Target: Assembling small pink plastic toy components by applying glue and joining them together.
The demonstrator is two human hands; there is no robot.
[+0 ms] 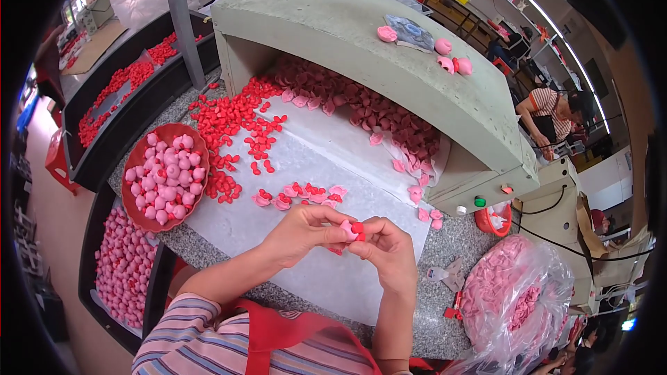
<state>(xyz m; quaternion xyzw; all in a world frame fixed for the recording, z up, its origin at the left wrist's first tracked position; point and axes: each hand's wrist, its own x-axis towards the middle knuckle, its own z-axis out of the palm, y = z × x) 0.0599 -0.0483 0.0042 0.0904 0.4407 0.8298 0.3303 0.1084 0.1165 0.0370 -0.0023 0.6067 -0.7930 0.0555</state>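
My left hand (309,235) pinches a small pink hollow piece (347,230) between thumb and fingers. At its right side, my right hand (390,246) grips a small red rounded piece (358,230), which touches the pink one. Both hands are above the white sheet (306,298) on the table. Just beyond them lies a cluster of pink shells (319,198) with red pieces among them. A heap of loose red pieces (236,118) spreads over the sheet's far left. My fingertips partly hide where the two held pieces meet.
A pale green metal housing (361,48) spans the back, with pink shells (361,101) inside. Left stand a red bowl (127,198) of round pink pieces and black bins (87,146). A plastic bag (549,278) of pink pieces sits right. Another person (556,114) works farther right.
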